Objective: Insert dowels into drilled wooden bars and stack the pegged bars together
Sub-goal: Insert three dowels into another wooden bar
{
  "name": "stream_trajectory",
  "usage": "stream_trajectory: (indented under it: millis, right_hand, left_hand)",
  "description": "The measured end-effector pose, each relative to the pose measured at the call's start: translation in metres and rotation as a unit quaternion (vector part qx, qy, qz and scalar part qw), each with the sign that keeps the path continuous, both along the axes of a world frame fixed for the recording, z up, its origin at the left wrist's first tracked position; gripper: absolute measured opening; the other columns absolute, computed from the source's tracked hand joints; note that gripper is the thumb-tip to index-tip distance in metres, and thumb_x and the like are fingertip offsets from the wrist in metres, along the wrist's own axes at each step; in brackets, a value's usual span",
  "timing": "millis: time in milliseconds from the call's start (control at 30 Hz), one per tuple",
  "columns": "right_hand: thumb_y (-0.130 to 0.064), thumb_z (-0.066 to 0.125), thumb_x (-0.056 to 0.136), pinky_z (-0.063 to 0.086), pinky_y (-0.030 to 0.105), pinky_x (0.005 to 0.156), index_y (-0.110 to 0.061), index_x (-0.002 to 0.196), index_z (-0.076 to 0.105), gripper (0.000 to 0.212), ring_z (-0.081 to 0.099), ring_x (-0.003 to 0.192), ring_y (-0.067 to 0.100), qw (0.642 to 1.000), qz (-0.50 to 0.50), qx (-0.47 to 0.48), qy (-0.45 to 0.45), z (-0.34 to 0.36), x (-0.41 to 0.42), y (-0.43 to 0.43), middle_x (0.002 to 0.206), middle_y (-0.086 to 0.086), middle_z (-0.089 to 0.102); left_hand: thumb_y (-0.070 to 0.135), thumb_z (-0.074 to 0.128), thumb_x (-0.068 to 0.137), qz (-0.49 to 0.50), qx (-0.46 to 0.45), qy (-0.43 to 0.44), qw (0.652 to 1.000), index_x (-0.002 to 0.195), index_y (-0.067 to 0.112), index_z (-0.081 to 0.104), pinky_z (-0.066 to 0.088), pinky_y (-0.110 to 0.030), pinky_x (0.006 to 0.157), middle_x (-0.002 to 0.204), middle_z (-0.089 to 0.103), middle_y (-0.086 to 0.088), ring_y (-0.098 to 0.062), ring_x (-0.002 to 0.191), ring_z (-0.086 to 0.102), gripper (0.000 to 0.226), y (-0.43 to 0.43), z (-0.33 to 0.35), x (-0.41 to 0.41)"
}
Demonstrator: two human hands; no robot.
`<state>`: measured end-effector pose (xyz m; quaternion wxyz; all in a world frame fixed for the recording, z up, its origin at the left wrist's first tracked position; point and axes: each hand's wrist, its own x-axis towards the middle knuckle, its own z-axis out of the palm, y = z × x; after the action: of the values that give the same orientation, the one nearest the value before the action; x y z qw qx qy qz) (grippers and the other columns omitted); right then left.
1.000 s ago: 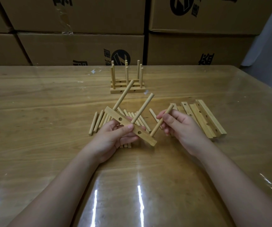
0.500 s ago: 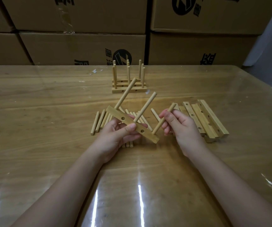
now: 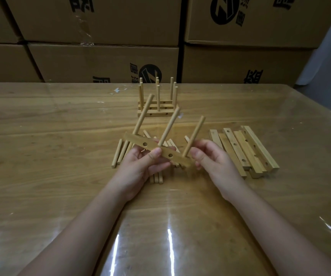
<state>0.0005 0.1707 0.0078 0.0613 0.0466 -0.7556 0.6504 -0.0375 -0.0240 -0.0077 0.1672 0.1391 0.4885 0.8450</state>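
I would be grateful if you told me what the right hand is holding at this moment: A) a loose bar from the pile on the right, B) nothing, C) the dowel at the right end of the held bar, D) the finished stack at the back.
C: the right hand pinches the dowel that meets the right end of the bar, which the left hand grips.

Dim, soft focus, glare streaks

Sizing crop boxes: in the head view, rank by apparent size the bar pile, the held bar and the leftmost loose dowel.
1. bar pile
2. held bar, though it is nearer the camera
3. leftmost loose dowel
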Motion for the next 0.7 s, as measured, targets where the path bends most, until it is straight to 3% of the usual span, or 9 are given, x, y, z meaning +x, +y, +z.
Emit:
stream_trajectory:
  millis: [100, 267, 400, 567, 700]
  right_hand:
    - [-0.030, 0.064, 0.082, 0.051, 0.017, 0.070, -0.037, 0.098, 0.062, 0.018, 0.062, 0.082, 0.007, 1.000, 0.007, 0.026, 0.002, -0.002, 0.000, 0.000, 0.091, -0.013, 0.067]
    - [-0.016, 0.063, 0.085, 0.050, 0.015, 0.071, -0.031, 0.101, 0.063, 0.023, 0.064, 0.076, 0.005, 1.000, 0.001, 0.007, 0.012, -0.007, 0.001, -0.005, 0.081, -0.005, 0.068]
    - [-0.017, 0.065, 0.083, 0.052, 0.020, 0.075, -0.031, 0.105, 0.061, 0.026, 0.062, 0.082, 0.009, 0.999, -0.018, 0.024, 0.012, -0.009, 0.003, -0.009, 0.086, -0.003, 0.064]
    - [-0.018, 0.064, 0.085, 0.049, 0.014, 0.069, -0.023, 0.105, 0.065, 0.021, 0.061, 0.077, 0.003, 0.997, -0.064, 0.047, 0.021, -0.006, 0.001, -0.016, 0.087, -0.002, 0.066]
    - [-0.022, 0.066, 0.084, 0.047, 0.013, 0.073, -0.029, 0.099, 0.065, 0.017, 0.059, 0.086, 0.003, 0.992, -0.080, 0.093, 0.040, -0.001, -0.002, -0.018, 0.093, -0.008, 0.064]
  left_hand:
    - [0.014, 0.058, 0.085, 0.014, 0.043, -0.009, 0.999, 0.110, 0.011, 0.056, 0.057, -0.026, 0.073, 0.111, 0.068, -0.021, -0.029, 0.102, 0.068, 0.025, -0.003, -0.002, -0.003]
    - [0.014, 0.057, 0.086, 0.010, 0.062, -0.015, 0.998, 0.115, 0.008, 0.052, 0.057, -0.025, 0.074, 0.113, 0.068, -0.019, -0.028, 0.105, 0.067, 0.030, -0.002, -0.003, -0.005]
    - [0.014, 0.057, 0.085, 0.006, 0.060, -0.027, 0.998, 0.119, 0.004, 0.050, 0.057, -0.025, 0.073, 0.115, 0.067, -0.018, -0.028, 0.106, 0.066, 0.036, 0.000, -0.003, -0.005]
    - [0.012, 0.057, 0.086, 0.004, 0.075, -0.046, 0.996, 0.121, 0.001, 0.048, 0.057, -0.025, 0.074, 0.117, 0.066, -0.020, -0.029, 0.108, 0.065, 0.038, -0.001, -0.003, -0.007]
    - [0.014, 0.057, 0.086, 0.007, 0.078, -0.043, 0.996, 0.120, -0.003, 0.051, 0.056, -0.024, 0.075, 0.116, 0.067, -0.020, -0.027, 0.108, 0.065, 0.038, -0.001, -0.003, -0.007]
